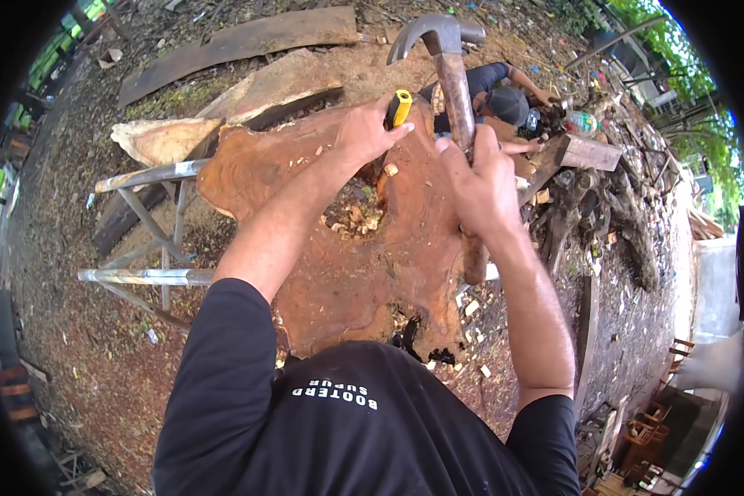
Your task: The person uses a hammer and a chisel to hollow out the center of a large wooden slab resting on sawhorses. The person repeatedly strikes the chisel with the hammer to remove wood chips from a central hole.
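My left hand (362,132) is closed around a chisel (400,107) with a yellow and black handle, its blade hidden from view. It is over the far part of a reddish-brown wood slab (347,277) with an irregular outline. In my right hand (489,186), a claw hammer (453,91) is gripped by its brown handle. The hammer's metal head is raised up and away from me, to the right of the chisel and apart from it. Pale wood chips (357,221) lie in a hollow of the slab between my forearms.
A metal trestle (145,277) supports the slab at left. Cut planks (244,40) lie on the littered ground beyond. Another person in a dark cap (507,106) is close at far right, beside gnarled roots (591,202) and a wood block (590,154).
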The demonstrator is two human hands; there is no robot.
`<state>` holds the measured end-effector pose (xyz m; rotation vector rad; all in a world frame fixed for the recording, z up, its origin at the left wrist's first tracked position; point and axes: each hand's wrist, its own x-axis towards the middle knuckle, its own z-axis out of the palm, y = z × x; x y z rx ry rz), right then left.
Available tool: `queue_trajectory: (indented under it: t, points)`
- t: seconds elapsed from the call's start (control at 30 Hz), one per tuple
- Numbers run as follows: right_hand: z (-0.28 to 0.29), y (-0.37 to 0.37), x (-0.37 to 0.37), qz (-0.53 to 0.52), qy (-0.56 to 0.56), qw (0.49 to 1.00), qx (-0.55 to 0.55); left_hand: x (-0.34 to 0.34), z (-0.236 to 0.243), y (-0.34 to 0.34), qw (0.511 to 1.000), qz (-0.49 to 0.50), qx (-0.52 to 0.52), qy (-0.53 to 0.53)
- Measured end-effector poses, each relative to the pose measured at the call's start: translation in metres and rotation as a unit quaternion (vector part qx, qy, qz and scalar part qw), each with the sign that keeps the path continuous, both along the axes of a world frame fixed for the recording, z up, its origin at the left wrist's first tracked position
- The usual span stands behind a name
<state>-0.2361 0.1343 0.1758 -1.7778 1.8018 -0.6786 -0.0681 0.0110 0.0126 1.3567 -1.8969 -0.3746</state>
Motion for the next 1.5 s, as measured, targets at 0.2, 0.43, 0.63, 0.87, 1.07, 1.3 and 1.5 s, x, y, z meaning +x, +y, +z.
queue_trajectory:
  t: [0.2,0.43,0.63,0.87,1.07,1.3,1.5]
  points:
    - [-0.064,-0.021,-0.025,0.031,0.109,0.993,-0.017,-0.008,-0.009,-0.009,0.997,0.002,0.016,-0.076]
    - [-0.025,0.003,0.0,0.016,0.03,0.999,-0.036,0.0,-0.003,0.007,0.999,0.007,0.047,-0.007]
    - [-0.068,-0.01,-0.017,0.032,0.124,0.991,0.027,-0.004,-0.018,0.006,0.997,-0.014,0.076,-0.027]
    - [-0.035,0.017,0.005,0.002,-0.019,1.0,-0.004,0.006,-0.011,0.012,0.993,-0.016,0.114,-0.018]
    - [-0.072,-0.003,-0.017,0.039,0.107,0.993,-0.011,-0.004,-0.026,0.007,0.998,-0.016,0.044,0.051]
    - [-0.055,0.012,0.0,0.0,0.019,0.999,-0.028,0.002,-0.015,0.01,0.995,-0.002,0.094,-0.02]
    - [-0.063,-0.001,-0.015,0.029,0.098,0.995,-0.02,-0.004,-0.018,0.009,0.997,-0.011,0.08,-0.011]
